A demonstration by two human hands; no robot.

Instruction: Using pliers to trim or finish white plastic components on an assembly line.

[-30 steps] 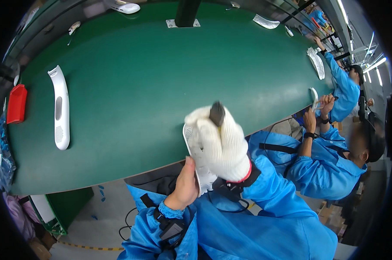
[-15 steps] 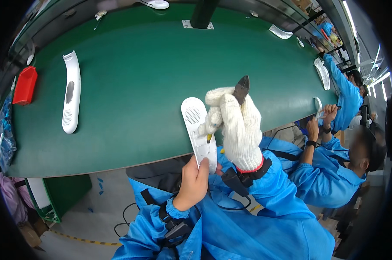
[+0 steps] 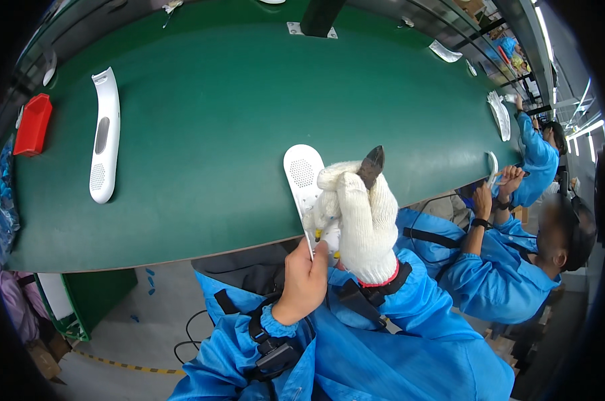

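My bare left hand (image 3: pixel 304 284) pinches the lower end of a white plastic shell (image 3: pixel 302 168) with a round patch of small holes at its far end. The shell lies tilted over the table's near edge, its inner side partly turned to me. My right hand (image 3: pixel 364 224), in a white knit glove, is closed around pliers (image 3: pixel 371 167); their dark pointed head sticks up past the knuckles, with bits of yellow handle below. The gloved fingertips rest at the shell's right side and hide its middle.
On the green table (image 3: pixel 202 134) a long white housing (image 3: pixel 105 137) lies at left, near a red bin (image 3: pixel 34 125) and a blue plastic bag (image 3: pixel 5 207). A black post (image 3: pixel 319 17) stands at the back. To the right sits a co-worker (image 3: pixel 516 257) in blue, hands on a white part.
My gloved right hand has come down and slightly left along the shell. The shell has turned, its lower part now seen nearly edge-on. The whole view has shifted a little.
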